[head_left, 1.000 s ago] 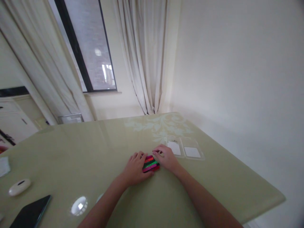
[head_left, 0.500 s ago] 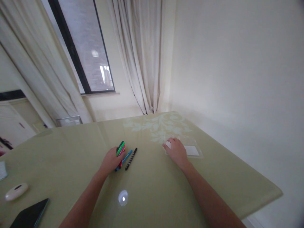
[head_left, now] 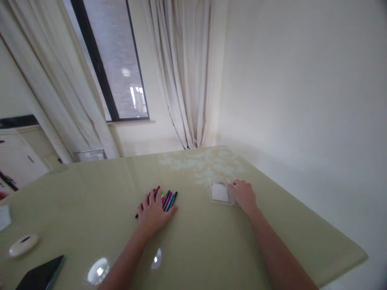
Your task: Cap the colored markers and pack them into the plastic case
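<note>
Your L hand has gone from clutching a bundle to lying over the pens w/ fingers fanned out, vs. ½ sec ago; the black pen that lay apart on the right is now close in w/ the rest. Your R hand has shifted right, from the left half of the clear case to its right side.

L grip: fingers spread, palm down, thumb out along the near ends of the right-hand pens. Pens lie on the table under & btwn your fingers, roughly side by side, slanting away to the right. Colors you can make out: black, light blue, dark blue, red, a bit of green & yellow; a dark tip pokes out left of your hand. Exact no. hidden.

R grip: thumb & fingertips are at the case, fingers bent. Can't tell if they're pinching its edge or just touching. Case sits right of the pens, well apart from them, w/ a white card showing in its left half; the right half is mostly behind your hand, so its pos. is unclear.

Far left on the table: a white oval gadget, & nearer you a dark tablet.
</note>
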`<state>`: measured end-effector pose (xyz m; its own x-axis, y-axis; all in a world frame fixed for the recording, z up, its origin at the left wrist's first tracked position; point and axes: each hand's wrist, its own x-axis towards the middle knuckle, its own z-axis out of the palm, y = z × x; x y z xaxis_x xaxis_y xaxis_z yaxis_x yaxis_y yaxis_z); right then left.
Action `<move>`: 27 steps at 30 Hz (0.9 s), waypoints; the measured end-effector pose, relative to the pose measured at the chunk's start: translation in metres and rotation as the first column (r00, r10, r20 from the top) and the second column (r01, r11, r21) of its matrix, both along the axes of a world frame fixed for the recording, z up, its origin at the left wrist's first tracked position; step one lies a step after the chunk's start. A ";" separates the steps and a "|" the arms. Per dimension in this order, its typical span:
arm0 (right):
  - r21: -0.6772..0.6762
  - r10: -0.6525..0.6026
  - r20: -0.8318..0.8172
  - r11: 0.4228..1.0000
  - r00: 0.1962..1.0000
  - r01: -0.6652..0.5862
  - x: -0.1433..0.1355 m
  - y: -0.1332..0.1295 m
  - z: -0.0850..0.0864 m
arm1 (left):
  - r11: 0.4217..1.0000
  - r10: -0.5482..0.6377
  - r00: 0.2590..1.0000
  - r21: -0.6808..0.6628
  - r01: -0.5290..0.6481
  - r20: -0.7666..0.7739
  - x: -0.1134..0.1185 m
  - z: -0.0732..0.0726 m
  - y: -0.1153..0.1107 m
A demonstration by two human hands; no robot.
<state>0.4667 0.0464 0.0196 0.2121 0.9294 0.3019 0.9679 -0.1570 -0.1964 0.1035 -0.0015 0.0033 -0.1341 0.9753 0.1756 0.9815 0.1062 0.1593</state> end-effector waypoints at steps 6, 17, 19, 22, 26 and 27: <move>0.019 0.238 -0.046 0.971 0.970 -0.237 -0.029 0.001 -0.009 | 1.000 -0.006 0.996 0.011 0.006 -0.086 -0.024 -0.007 0.001; 0.074 0.576 -0.287 0.810 0.765 -0.582 -0.103 -0.039 -0.003 | 0.995 0.090 0.993 0.055 -0.086 -0.075 -0.066 -0.005 0.000; 0.046 0.572 -0.288 0.810 0.768 -0.585 -0.106 -0.042 -0.001 | 0.994 0.049 0.994 0.103 -0.040 -0.094 -0.061 -0.002 -0.001; 0.029 0.568 -0.311 0.807 0.762 -0.590 -0.105 -0.041 -0.001 | 0.989 -0.008 0.995 0.145 0.023 -0.104 -0.054 0.002 -0.003; 0.036 0.573 -0.373 0.794 0.729 -0.606 -0.103 -0.037 -0.006 | 0.983 -0.026 0.997 0.181 0.040 -0.078 -0.049 0.001 -0.002; 0.043 0.572 -0.381 0.795 0.726 -0.605 -0.103 -0.036 -0.007 | 0.983 -0.030 0.997 0.181 0.042 -0.067 -0.050 0.000 -0.002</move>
<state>0.3633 0.0102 0.0130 -0.3093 0.9208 0.2376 0.7333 0.3900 -0.5569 0.0538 -0.0037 0.0033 -0.0826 0.9301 0.3578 0.9929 0.0459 0.1099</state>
